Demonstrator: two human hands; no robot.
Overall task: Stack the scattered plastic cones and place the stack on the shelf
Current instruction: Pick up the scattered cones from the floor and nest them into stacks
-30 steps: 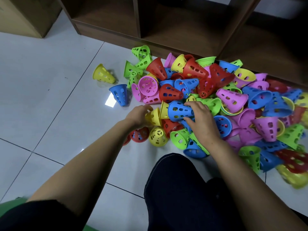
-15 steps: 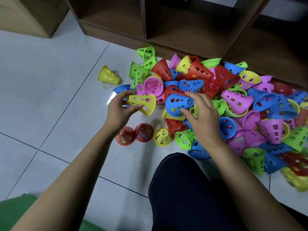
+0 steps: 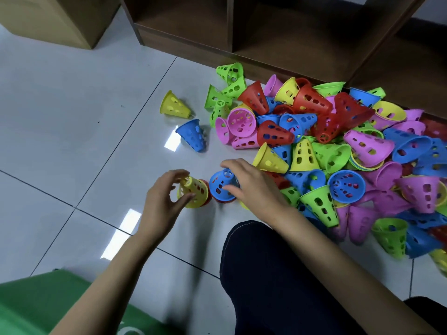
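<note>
Your left hand (image 3: 164, 201): thumb and fingers curled on the yellow cone (image 3: 194, 193), upright on the floor (image 3: 96, 141); the grip looks loose. Your right hand (image 3: 254, 187): fingers grasping the blue cone (image 3: 221, 186) just beside it. The cone pile (image 3: 338, 153) lies to your right, before the shelf (image 3: 302, 44).

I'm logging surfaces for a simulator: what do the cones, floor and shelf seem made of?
Cones: likely moulded plastic, bright colours, cut-out holes, slight sheen. Floor: glossy tile, probably ceramic; grout lines, light reflections. Shelf: dark wood or laminate, matte; unclear which.
</note>
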